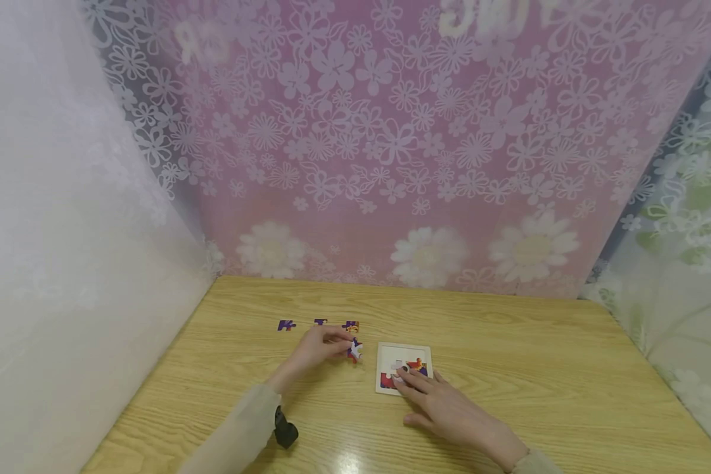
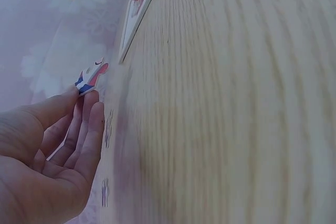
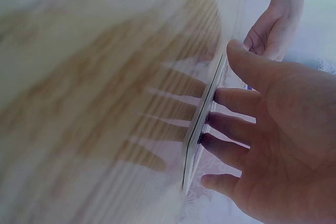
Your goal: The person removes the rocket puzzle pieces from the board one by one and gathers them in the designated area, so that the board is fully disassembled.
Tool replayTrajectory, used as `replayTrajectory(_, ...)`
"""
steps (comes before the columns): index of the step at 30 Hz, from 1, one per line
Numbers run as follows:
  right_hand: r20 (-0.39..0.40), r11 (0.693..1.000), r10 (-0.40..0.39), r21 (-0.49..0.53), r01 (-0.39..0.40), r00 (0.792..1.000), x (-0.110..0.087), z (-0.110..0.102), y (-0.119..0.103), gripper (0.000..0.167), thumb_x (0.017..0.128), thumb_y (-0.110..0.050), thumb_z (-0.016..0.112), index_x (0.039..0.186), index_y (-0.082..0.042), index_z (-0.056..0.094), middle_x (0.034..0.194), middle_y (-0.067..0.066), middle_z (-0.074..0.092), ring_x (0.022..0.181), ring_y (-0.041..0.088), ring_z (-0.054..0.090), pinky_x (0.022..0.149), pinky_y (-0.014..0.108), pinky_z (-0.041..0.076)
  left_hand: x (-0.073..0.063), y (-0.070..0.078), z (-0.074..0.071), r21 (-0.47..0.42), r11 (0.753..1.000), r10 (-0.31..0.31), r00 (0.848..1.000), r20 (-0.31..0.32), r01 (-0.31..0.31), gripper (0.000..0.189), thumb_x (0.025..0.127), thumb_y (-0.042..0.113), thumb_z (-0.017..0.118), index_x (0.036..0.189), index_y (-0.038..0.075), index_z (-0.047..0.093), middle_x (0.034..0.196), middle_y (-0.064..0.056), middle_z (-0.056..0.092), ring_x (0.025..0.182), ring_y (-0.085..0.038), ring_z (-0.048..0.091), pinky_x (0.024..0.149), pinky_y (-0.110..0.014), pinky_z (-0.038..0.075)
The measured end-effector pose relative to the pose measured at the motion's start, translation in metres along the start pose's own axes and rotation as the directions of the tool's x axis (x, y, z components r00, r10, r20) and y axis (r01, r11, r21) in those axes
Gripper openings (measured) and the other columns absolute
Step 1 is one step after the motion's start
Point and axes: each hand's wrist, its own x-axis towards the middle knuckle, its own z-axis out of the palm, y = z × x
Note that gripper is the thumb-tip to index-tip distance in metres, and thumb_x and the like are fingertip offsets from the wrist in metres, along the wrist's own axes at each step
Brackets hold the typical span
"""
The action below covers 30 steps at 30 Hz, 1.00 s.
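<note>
Between the thumb and fingers of my left hand [image 1: 322,347] is a jigsaw piece [image 1: 355,351] in white, red and blue; the left wrist view shows the same piece [image 2: 91,76] pinched by its edge above the table. My right hand [image 1: 444,405] lies over the near right part of a square puzzle tray [image 1: 389,349], its fingers stretched out and their tips on the pieces inside. A red piece [image 1: 386,380] and an orange piece [image 1: 417,364] show in the tray, partly covered by those fingers. In the right wrist view the straight fingers meet the tray [image 3: 190,140] edge-on.
Loose purple jigsaw pieces lie in a row behind my left hand: one piece [image 1: 286,325] at the left, another piece [image 1: 320,322] in the middle, and an orange-marked piece [image 1: 352,326]. The wooden table [image 1: 539,368] meets a flowered pink curtain [image 1: 355,164] at the back.
</note>
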Motion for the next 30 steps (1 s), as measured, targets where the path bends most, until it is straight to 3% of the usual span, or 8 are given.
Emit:
replayTrajectory(11, 0.004, 1.000, 0.008, 0.002, -0.008, 1.000, 0.001, 0.000, 0.001, 0.064, 0.104, -0.048, 0.051, 0.152, -0.006, 0.046, 0.162, 0.012, 0.035, 0.144, 0.038, 0.039, 0.112, 0.066, 0.031, -0.013, -0.011, -0.028, -0.013, 0.999, -0.043, 0.998, -0.040, 0.043, 0.020, 0.098, 0.013, 0.068, 0.115, 0.004, 0.075, 0.106, -0.010, 0.074, 0.089, -0.020, 0.072, 0.077, -0.031, 0.060)
replayTrajectory(19, -0.005, 1.000, -0.003, -0.012, 0.003, 1.000, 0.000, 0.002, 0.001, 0.064, 0.103, -0.047, 0.053, 0.151, -0.005, 0.046, 0.162, 0.013, 0.035, 0.143, 0.039, 0.040, 0.111, 0.067, 0.031, -0.021, -0.019, -0.052, 0.045, 0.999, -0.014, 0.997, -0.078, 0.017, 0.023, 0.099, 0.012, 0.067, 0.116, -0.001, 0.073, 0.108, -0.016, 0.074, 0.089, -0.025, 0.073, 0.076, -0.033, 0.061)
replayTrajectory(26, 0.001, 1.000, 0.008, -0.019, -0.008, 1.000, 0.000, 0.003, 0.001, 0.065, 0.103, -0.048, 0.052, 0.152, -0.007, 0.046, 0.162, 0.012, 0.035, 0.144, 0.038, 0.040, 0.111, 0.067, 0.032, -0.035, -0.029, -0.074, 0.011, 1.000, -0.027, 0.995, -0.095, 0.028, 0.025, 0.099, 0.011, 0.066, 0.118, -0.004, 0.071, 0.110, -0.020, 0.073, 0.091, -0.028, 0.073, 0.077, -0.033, 0.061)
replayTrajectory(30, -0.002, 1.000, 0.000, -0.021, 0.000, 1.000, 0.000, 0.003, 0.001, 0.065, 0.103, -0.049, 0.051, 0.152, -0.006, 0.047, 0.162, 0.012, 0.035, 0.143, 0.038, 0.041, 0.110, 0.067, 0.033, -0.041, -0.035, -0.087, -0.008, 0.998, -0.068, 0.991, -0.119, 0.068, 0.027, 0.099, 0.010, 0.066, 0.119, -0.007, 0.070, 0.112, -0.021, 0.073, 0.092, -0.026, 0.073, 0.077, -0.033, 0.061)
